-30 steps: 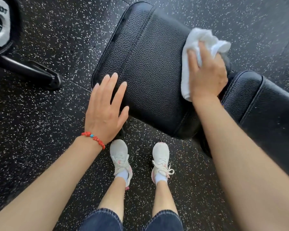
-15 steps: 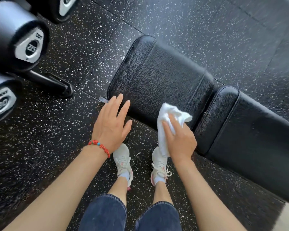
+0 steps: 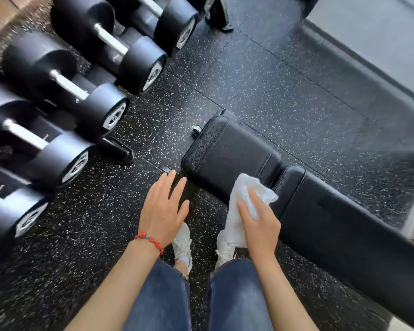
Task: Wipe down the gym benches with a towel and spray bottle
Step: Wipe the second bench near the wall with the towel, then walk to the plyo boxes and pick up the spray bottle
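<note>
A black padded gym bench lies across the floor, its seat pad (image 3: pixel 227 154) ahead of me and its long back pad (image 3: pixel 339 225) running to the right. My right hand (image 3: pixel 260 225) grips a white towel (image 3: pixel 245 199) at the near edge of the bench, by the gap between the two pads. My left hand (image 3: pixel 164 209) hovers flat with fingers spread, holding nothing, just left of the seat pad's near corner. No spray bottle is in view.
A rack of black dumbbells (image 3: pixel 86 99) fills the left side, its foot (image 3: pixel 122 151) reaching onto the speckled rubber floor (image 3: pixel 272 87). A grey wall base (image 3: pixel 368 60) runs along the upper right. My white shoes (image 3: pixel 183 244) stand close to the bench.
My right hand has drawn the towel from the far side of the seat pad back to its near edge. My view has risen and pulled away, bringing the dumbbell rack into sight.
</note>
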`<move>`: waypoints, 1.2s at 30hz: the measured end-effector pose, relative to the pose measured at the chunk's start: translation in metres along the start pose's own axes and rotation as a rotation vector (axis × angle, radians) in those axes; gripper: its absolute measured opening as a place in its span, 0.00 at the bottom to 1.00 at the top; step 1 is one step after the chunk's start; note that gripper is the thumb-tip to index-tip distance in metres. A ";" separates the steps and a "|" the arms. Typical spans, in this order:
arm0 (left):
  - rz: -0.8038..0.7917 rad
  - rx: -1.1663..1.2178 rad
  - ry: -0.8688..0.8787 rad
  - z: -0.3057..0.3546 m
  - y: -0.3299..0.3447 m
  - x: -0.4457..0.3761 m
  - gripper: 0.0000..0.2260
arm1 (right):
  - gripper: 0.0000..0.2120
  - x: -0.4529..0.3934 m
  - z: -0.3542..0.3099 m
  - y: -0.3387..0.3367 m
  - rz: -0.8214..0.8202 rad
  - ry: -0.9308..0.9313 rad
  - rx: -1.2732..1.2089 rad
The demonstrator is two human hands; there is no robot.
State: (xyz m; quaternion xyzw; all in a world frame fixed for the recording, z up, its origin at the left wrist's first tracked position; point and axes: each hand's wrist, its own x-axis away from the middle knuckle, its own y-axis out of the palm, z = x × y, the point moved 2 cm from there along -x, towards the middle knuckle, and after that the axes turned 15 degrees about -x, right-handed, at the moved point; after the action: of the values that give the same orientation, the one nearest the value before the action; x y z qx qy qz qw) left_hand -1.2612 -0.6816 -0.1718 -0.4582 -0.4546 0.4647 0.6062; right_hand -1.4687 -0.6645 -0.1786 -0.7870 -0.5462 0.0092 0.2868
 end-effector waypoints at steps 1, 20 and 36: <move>0.010 -0.005 -0.011 0.000 -0.010 0.003 0.20 | 0.19 0.001 -0.008 -0.004 0.000 0.002 -0.031; 0.172 -0.021 -0.347 0.075 -0.143 0.064 0.22 | 0.19 -0.005 -0.129 -0.067 -0.448 -0.228 -0.136; 0.262 -0.044 -0.950 0.085 -0.174 0.190 0.23 | 0.18 0.086 -0.185 -0.034 -1.056 -0.434 -0.011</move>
State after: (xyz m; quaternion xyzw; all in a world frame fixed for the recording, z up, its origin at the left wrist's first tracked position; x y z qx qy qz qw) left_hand -1.2893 -0.5097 0.0360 -0.2616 -0.6288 0.6851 0.2586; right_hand -1.4021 -0.6634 0.0169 -0.3888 -0.9119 0.0230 0.1296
